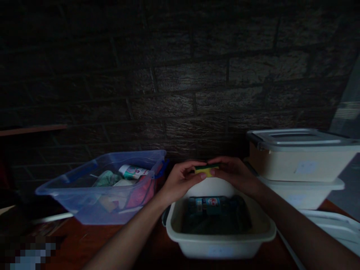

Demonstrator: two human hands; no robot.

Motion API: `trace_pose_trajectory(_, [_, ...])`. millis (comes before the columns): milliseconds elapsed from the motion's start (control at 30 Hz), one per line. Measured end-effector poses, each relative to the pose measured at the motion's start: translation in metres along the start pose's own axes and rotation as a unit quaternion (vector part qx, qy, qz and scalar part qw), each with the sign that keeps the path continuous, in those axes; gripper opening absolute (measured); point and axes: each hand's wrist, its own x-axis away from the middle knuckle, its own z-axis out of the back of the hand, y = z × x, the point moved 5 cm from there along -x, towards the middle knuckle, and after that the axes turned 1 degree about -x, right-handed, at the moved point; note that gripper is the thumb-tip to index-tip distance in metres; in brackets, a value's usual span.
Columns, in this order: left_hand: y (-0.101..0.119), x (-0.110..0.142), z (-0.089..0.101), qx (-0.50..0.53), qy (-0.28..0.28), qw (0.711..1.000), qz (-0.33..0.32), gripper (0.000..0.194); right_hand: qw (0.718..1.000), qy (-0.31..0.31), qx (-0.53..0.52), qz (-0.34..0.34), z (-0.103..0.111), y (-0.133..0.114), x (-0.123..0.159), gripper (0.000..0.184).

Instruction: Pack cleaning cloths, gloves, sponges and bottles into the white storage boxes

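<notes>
A yellow sponge with a dark green scouring side (pixel 207 171) is held between my two hands, green side up. My left hand (pixel 181 175) pinches its left end between thumb and fingers. On the other end, my right hand (pixel 232 170) grips in the same way. Both hands are over the far rim of a white plastic tub (pixel 221 240). Lying in that tub is a dark bottle (pixel 207 206) with a blue label; other dark contents beside it are hard to make out. A rounded white thing (pixel 210 186) shows just below the sponge.
To the left stands a clear bluish bin (pixel 92 189) holding a white spray can or bottle (pixel 133 171) and several bags. Two lidded white boxes (pixel 303 161) are stacked at right. A loose lid (pixel 334 227) lies before them on the brown table (pixel 75 247). Behind is a dark brick wall.
</notes>
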Motion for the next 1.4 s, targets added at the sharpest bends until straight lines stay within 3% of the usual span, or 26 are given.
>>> trace_pose_trajectory(133, [-0.003,0.0,0.0,-0.02,-0.005,1.0,0.01,0.032,0.999,-0.004,0.027,0.036,0.001,-0.001,0.0,0.031])
trace_pose_trajectory(433, [-0.011,0.001,-0.001,0.014,-0.011,0.999,0.038,0.033,0.997,0.025,0.077,-0.002,0.0,-0.001,0.001,0.036])
trace_pose_trajectory(567, [-0.007,0.001,-0.002,0.034,-0.016,0.999,0.008,0.043,0.998,0.038,0.055,0.006,0.001,-0.004,-0.001,0.03])
trace_pose_trajectory(667, [-0.008,0.002,-0.003,0.048,-0.02,0.998,0.023,0.046,0.997,0.049,0.056,0.009,0.003,-0.006,-0.001,0.029])
trace_pose_trajectory(867, [-0.012,0.002,0.0,0.056,-0.007,0.998,0.037,0.041,1.0,0.005,0.013,-0.008,-0.003,-0.006,0.002,0.038])
trace_pose_trajectory(1067, [-0.01,0.002,-0.002,0.069,-0.013,0.997,0.028,0.05,1.0,0.003,-0.005,-0.005,-0.006,-0.009,0.003,0.029])
trace_pose_trajectory(1200, [-0.011,0.002,0.0,0.068,0.008,0.997,0.023,0.041,1.0,-0.007,-0.014,0.0,-0.008,-0.008,0.003,0.032])
trace_pose_trajectory(1400, [-0.009,0.001,-0.003,0.066,-0.009,0.998,0.02,0.037,0.999,-0.024,-0.006,0.033,-0.005,-0.006,0.001,0.037])
